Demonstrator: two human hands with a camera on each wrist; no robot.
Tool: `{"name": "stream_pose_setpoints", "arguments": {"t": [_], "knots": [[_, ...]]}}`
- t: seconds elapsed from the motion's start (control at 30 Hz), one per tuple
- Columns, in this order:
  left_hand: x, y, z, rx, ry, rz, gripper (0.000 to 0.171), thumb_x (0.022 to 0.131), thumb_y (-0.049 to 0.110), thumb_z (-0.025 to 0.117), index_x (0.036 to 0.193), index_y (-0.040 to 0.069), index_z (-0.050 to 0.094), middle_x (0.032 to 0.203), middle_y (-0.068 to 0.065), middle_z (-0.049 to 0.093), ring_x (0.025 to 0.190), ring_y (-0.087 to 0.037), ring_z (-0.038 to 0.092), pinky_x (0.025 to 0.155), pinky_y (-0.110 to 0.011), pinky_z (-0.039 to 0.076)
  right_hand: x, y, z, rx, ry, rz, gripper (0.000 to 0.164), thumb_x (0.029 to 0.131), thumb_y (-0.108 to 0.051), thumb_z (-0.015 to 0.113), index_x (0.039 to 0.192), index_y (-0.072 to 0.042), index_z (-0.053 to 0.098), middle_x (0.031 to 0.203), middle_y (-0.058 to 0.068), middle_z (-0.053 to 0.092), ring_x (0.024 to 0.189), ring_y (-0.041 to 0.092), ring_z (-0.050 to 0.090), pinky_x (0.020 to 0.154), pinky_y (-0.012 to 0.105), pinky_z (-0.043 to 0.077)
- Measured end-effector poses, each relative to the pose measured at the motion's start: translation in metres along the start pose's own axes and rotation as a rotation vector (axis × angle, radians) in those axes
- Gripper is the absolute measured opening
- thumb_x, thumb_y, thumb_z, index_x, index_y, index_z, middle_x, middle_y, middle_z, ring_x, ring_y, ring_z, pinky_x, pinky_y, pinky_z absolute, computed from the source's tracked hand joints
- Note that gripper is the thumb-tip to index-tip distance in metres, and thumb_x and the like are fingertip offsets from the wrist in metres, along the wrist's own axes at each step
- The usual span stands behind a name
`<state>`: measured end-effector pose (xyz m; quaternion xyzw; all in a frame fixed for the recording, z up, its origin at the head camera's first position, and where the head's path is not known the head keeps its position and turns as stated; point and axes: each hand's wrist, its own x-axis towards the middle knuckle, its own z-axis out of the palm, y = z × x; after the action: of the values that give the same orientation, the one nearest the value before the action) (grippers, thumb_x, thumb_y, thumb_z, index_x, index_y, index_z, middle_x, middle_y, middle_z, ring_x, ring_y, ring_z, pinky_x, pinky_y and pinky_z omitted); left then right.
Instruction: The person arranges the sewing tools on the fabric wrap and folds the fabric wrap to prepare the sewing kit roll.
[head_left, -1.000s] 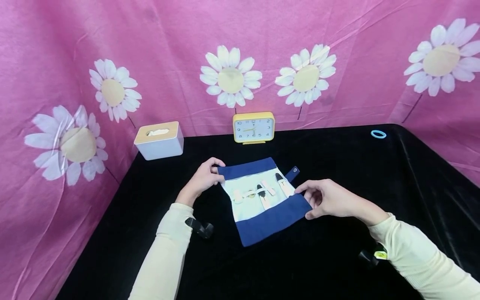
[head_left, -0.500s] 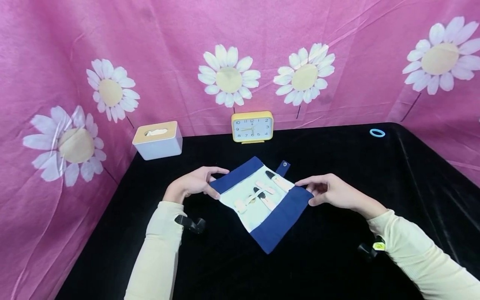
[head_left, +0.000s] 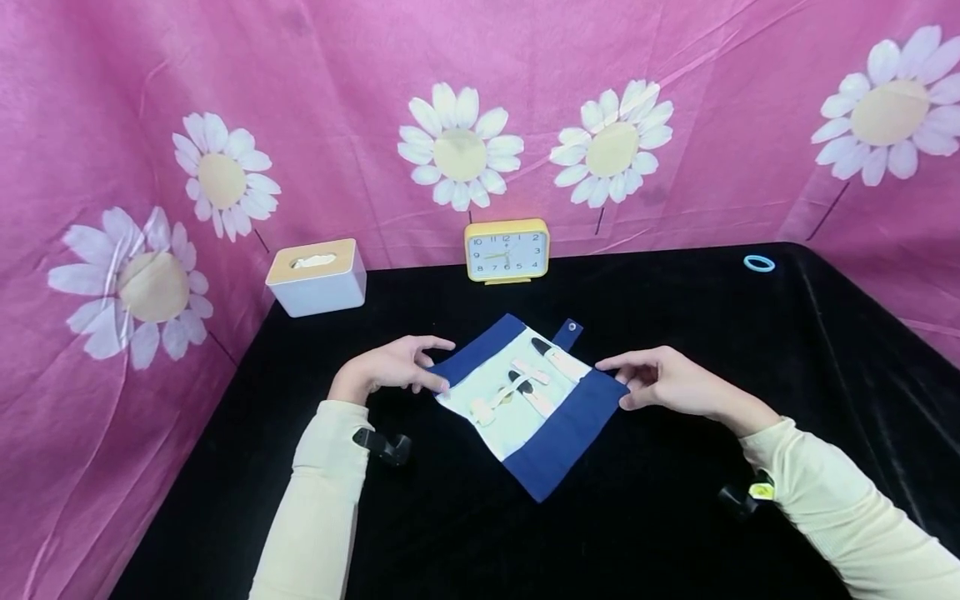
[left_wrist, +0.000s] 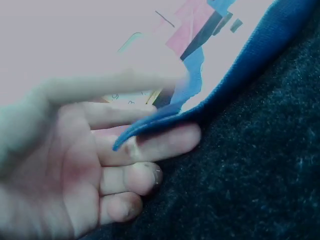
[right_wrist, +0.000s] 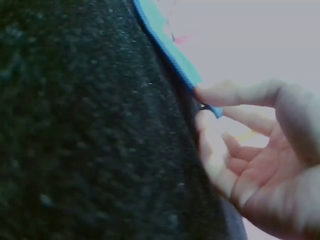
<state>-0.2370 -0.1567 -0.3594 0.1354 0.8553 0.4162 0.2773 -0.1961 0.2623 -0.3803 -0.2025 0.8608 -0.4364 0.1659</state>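
A navy fabric pouch [head_left: 562, 442] lies unfolded and turned askew on the black cloth, its pale lining facing up. Several small black-and-white tools [head_left: 561, 360] sit across the lining; their exact kind is too small to tell. A navy snap strap [head_left: 569, 333] sticks out at its far right side. My left hand [head_left: 386, 364] pinches the left corner, thumb above and fingers under the fabric [left_wrist: 255, 55] in the left wrist view. At the right corner, my right hand [head_left: 667, 383] pinches the pouch edge [right_wrist: 172, 55] between thumb and finger.
A tissue box [head_left: 318, 279] with a wooden lid stands at the back left. The yellow clock [head_left: 507, 252] is at the back middle, and a light blue ring [head_left: 759, 264] lies at the back right. Behind the table hangs a pink flowered curtain [head_left: 360, 167].
Since a second ago the pouch has turned, its near corner swinging right and its far edge left. My left hand has shifted its hold and moved down slightly; both hands barely moved over the last half second.
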Motion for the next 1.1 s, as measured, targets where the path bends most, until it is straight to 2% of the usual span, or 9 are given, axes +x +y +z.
{"name": "stream_pose_setpoints", "arguments": {"t": [0.1,0.23,0.37,0.5,0.67,0.87,1.03,1.1], "knots": [[0.002,0.000,0.001,0.050,0.093,0.028,0.063,0.091,0.024,0.074,0.148,0.011,0.048,0.087,-0.006,0.062,0.070,-0.018,0.056,0.061,-0.027,0.045,-0.001,-0.003,-0.002,-0.001,-0.060,0.023,0.063,0.085,-0.010,0.075,0.141,0.007,0.051,0.086,0.007,0.066,0.070,0.012,0.062,0.064,0.027,0.055],[0.008,0.002,0.007,0.113,0.211,0.057,0.052,0.094,0.024,0.069,0.142,0.008,0.055,0.102,-0.012,0.066,0.089,-0.021,0.061,0.080,-0.034,0.052,-0.005,-0.012,-0.002,0.039,-0.118,0.066,0.074,0.087,-0.015,0.075,0.145,0.013,0.038,0.073,0.006,0.063,0.070,0.017,0.067,0.065,0.033,0.059],[0.016,0.005,0.014,0.168,0.248,0.067,0.045,0.096,0.021,0.067,0.139,0.010,0.058,0.107,-0.015,0.067,0.097,-0.025,0.062,0.088,-0.040,0.051,-0.007,-0.020,0.003,0.082,-0.125,0.087,0.076,0.087,-0.010,0.075,0.146,0.015,0.034,0.074,0.008,0.065,0.073,0.020,0.069,0.068,0.034,0.060],[0.021,0.004,0.017,0.205,0.244,0.096,0.042,0.097,0.016,0.065,0.138,0.012,0.060,0.103,-0.015,0.069,0.093,-0.024,0.064,0.086,-0.038,0.052,-0.005,-0.019,0.004,0.114,-0.098,0.068,0.069,0.087,-0.004,0.073,0.145,0.013,0.040,0.077,0.011,0.067,0.072,0.018,0.069,0.068,0.033,0.060],[0.021,0.004,0.018,0.190,0.222,0.106,0.040,0.097,0.012,0.065,0.137,0.013,0.063,0.097,-0.012,0.067,0.085,-0.021,0.061,0.078,-0.032,0.049,-0.002,-0.012,0.002,0.153,-0.079,0.054,0.065,0.086,-0.003,0.073,0.143,0.010,0.045,0.079,0.012,0.067,0.072,0.016,0.068,0.067,0.033,0.060],[0.020,0.006,0.016,0.081,0.178,0.122,0.039,0.096,0.009,0.065,0.135,0.009,0.063,0.088,-0.009,0.065,0.076,-0.017,0.059,0.070,-0.027,0.048,-0.002,-0.012,-0.001,0.105,-0.024,0.052,0.060,0.086,-0.007,0.072,0.141,0.005,0.052,0.079,0.010,0.066,0.071,0.016,0.066,0.065,0.033,0.059],[0.018,0.007,0.013,-0.025,0.114,0.137,0.045,0.091,0.007,0.071,0.135,0.007,0.063,0.079,-0.003,0.063,0.069,-0.014,0.058,0.069,-0.026,0.048,-0.002,-0.013,-0.004,0.080,0.081,0.083,0.054,0.087,-0.006,0.070,0.138,0.000,0.058,0.077,0.006,0.061,0.069,0.014,0.062,0.064,0.031,0.057],[0.016,0.009,0.011,-0.039,0.077,0.141,0.049,0.088,0.006,0.074,0.136,0.007,0.062,0.077,-0.001,0.063,0.067,-0.014,0.055,0.066,-0.026,0.046,-0.002,-0.013,-0.006,0.088,0.129,0.082,0.050,0.088,-0.005,0.069,0.137,0.000,0.059,0.076,0.004,0.060,0.068,0.013,0.062,0.064,0.030,0.056]]}}
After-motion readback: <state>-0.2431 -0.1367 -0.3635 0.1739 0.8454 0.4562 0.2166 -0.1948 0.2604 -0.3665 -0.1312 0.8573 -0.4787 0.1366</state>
